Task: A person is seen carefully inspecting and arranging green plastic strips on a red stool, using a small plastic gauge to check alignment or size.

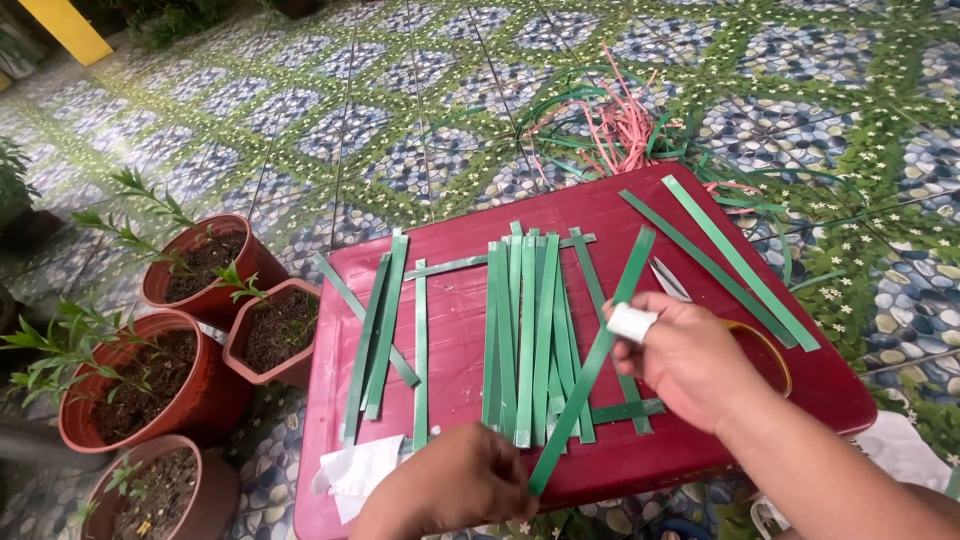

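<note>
Both hands pinch one green strip (590, 365): left hand (455, 490) grips near end, right hand (685, 360) mid-length; long axis runs diagonally, away-right, over upright strips (525, 330) on red table (460, 300).

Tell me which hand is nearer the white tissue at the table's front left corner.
Left. The left hand lies just right of the white tissue, nearly touching it. The right hand is farther right, holding a green strip over the table.

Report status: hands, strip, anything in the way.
Left hand and right hand grip one green strip. Laid strips beneath. Scissors beside right hand.
</note>
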